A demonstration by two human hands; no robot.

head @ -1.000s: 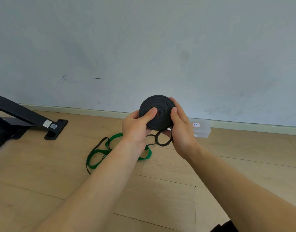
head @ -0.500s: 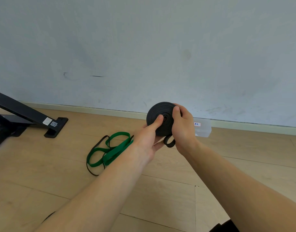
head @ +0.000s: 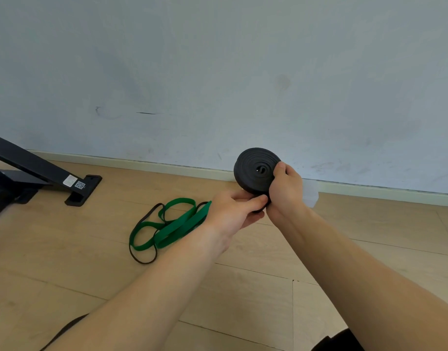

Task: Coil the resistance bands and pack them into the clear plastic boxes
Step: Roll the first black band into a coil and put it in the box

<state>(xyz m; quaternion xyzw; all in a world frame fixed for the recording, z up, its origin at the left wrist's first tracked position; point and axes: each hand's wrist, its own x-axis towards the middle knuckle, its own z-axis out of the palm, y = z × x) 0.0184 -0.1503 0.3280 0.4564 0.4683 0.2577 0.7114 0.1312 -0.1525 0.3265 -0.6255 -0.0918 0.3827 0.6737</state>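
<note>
Down drops the left hand from the face of the black coil, its fingers now pinching the last tail underneath; the right hand grips the coil mid-air. Winding looks nearly done. Left to do: the green band lies loose on the floor, and the clear box waits behind.

coiled band mid-air | loose bands on floor, left | box behind, seemingly at wall

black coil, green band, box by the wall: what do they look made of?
Black coil: probably matte rubber or latex; a flat strip wound in tight layers, no shine.
Green band: likely similar elastic rubber, smoother-looking; it lies in limp loops.
Box: translucent hard plastic, apparently; pale see-through walls, partly hidden behind the right hand.
</note>
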